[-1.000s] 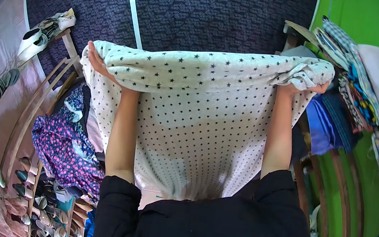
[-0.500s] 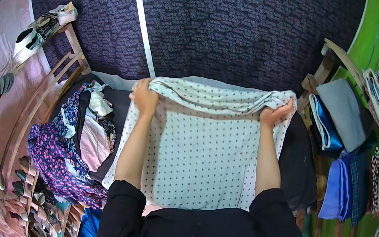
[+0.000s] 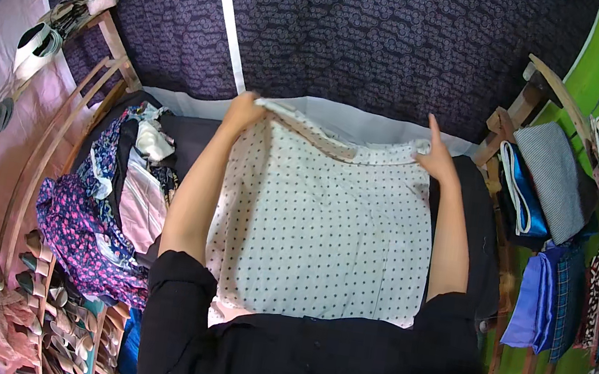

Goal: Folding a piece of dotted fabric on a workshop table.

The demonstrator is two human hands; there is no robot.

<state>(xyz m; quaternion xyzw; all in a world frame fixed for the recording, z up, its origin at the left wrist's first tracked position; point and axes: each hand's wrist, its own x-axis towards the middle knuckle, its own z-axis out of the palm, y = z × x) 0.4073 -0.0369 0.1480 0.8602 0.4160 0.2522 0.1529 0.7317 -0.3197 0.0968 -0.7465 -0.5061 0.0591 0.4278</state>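
Note:
A white cloth (image 3: 332, 230) with small dark dots is spread in front of me, its far edge lifted and sagging in the middle. My left hand (image 3: 245, 112) is closed on the far left corner, where the edge is bunched. At the far right corner is my right hand (image 3: 439, 161), its thumb on the front of the cloth and one finger pointing up; the other fingers are partly hidden. Beneath the cloth lies a dark padded surface (image 3: 464, 241). Whether the cloth is a garment cannot be told.
Crumpled clothes, including a purple floral garment (image 3: 82, 233), lie at the left. Shoes (image 3: 68, 338) fill a wooden rack at lower left. Folded fabrics hang at right, among them a grey one (image 3: 553, 177) and a violet one (image 3: 530, 304). A dark patterned curtain (image 3: 396, 47) hangs behind.
The bunched far edge has opened out into a narrower fold. My left hand has risen slightly, and my right hand has raised a finger. The cloth's near end has drawn in from the left.

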